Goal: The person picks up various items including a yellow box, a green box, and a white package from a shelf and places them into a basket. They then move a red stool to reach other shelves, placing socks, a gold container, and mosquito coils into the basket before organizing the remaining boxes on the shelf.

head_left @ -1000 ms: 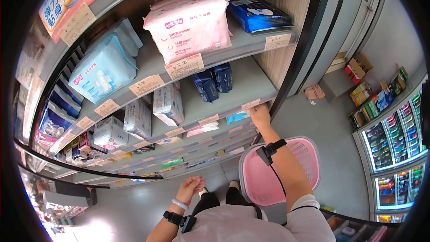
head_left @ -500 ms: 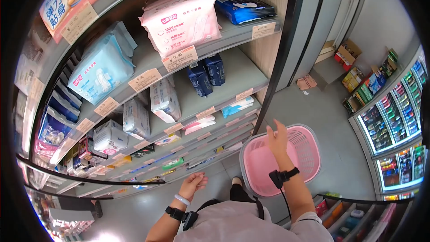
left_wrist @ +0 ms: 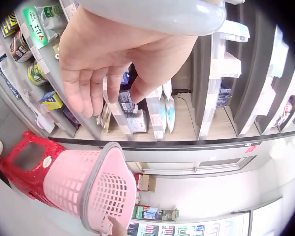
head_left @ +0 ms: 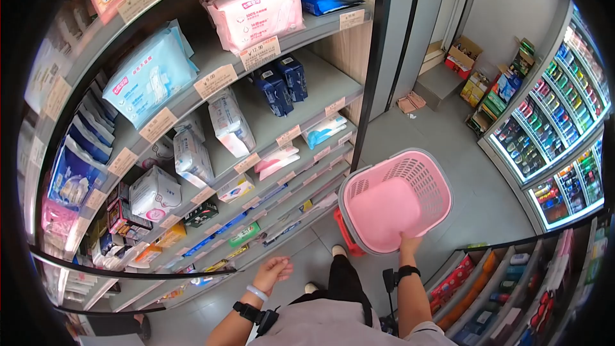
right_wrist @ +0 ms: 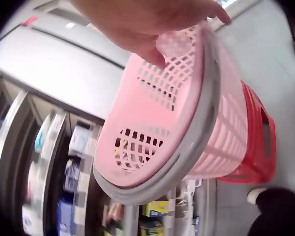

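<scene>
My right hand (head_left: 410,243) grips the near rim of a pink plastic basket (head_left: 428,176) with a grey edge. In the right wrist view, the thumb of that hand (right_wrist: 142,22) points down inside the basket (right_wrist: 132,105), and the fingers reach over the rim. Beneath the basket is a red stool (head_left: 346,234). My left hand (head_left: 272,272) hangs in front of the body with its fingers loosely curled and nothing in them. In the left wrist view the same hand (left_wrist: 123,51) appears in front of the shelves, left of the basket.
A shelf unit on the left holds pink (head_left: 259,16), light blue (head_left: 152,80) and dark blue packs (head_left: 272,90) of pads. Another goods rack (head_left: 500,288) stands at the lower right. Farther off are lit drink coolers (head_left: 544,122) and cardboard boxes (head_left: 466,52).
My right hand has moved from the lower shelf's edge back and down to the basket's near rim. The head view has turned right, and the red stool now shows. The left hand stays in place.
</scene>
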A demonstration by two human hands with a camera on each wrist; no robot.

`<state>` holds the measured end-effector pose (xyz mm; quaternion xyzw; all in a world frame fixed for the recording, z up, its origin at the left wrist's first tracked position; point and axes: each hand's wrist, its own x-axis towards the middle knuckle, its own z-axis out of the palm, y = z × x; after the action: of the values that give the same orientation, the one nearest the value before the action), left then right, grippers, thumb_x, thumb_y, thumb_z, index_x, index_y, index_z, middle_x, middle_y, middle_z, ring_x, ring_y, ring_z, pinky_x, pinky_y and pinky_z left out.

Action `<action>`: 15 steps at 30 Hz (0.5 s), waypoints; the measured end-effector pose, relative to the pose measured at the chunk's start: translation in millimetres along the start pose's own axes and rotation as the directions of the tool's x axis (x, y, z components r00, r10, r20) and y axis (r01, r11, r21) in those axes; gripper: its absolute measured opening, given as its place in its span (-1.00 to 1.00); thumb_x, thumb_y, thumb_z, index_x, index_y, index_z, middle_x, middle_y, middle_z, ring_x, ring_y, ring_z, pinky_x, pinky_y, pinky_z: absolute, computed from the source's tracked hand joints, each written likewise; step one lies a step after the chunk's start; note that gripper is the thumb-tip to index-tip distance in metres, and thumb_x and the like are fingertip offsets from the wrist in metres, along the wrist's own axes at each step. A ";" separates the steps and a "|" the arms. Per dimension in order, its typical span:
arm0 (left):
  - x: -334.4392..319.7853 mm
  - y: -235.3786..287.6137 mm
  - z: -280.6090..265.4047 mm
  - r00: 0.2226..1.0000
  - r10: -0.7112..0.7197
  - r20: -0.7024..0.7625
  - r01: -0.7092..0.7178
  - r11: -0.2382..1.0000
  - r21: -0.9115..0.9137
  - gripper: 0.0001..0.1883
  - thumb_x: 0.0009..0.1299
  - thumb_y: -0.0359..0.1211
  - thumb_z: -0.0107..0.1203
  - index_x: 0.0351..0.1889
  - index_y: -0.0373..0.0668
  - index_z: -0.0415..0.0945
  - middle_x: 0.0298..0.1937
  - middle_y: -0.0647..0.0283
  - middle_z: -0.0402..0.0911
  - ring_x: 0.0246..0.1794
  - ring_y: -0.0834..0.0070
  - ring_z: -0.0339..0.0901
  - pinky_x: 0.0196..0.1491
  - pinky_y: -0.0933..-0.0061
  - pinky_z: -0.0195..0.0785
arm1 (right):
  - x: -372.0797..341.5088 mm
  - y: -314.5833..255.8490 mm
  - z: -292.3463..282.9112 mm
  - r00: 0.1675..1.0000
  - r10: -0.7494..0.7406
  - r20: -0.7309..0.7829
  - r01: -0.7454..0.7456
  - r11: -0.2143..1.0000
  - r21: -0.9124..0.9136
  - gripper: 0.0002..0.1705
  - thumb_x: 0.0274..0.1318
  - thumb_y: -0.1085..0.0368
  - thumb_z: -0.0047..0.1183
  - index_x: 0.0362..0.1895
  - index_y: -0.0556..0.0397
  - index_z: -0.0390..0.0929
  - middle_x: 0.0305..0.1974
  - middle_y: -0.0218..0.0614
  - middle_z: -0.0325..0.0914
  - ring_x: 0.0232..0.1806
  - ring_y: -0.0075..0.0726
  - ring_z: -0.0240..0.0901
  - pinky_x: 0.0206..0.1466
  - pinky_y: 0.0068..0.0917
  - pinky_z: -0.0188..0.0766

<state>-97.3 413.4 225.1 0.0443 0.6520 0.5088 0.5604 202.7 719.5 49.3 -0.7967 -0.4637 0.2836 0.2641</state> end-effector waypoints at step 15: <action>-14.4 -57.7 -3.7 0.985 -0.151 0.085 0.158 0.985 -0.076 -0.39 0.23 -0.06 0.17 0.10 -0.28 0.31 -0.12 0.14 0.55 -0.21 0.37 0.56 -0.21 0.38 0.47 | -164.7 42.1 -100.1 0.895 -0.085 0.437 -0.050 0.957 0.287 -0.64 -0.27 0.45 0.06 -0.24 0.36 0.50 -0.38 -0.12 0.55 -0.39 -0.30 0.50 -0.34 -0.39 0.43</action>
<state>-65.3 374.5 193.3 -0.0095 0.6092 0.4882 0.6248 229.8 539.2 124.6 -0.6589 -0.4720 0.5208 0.2680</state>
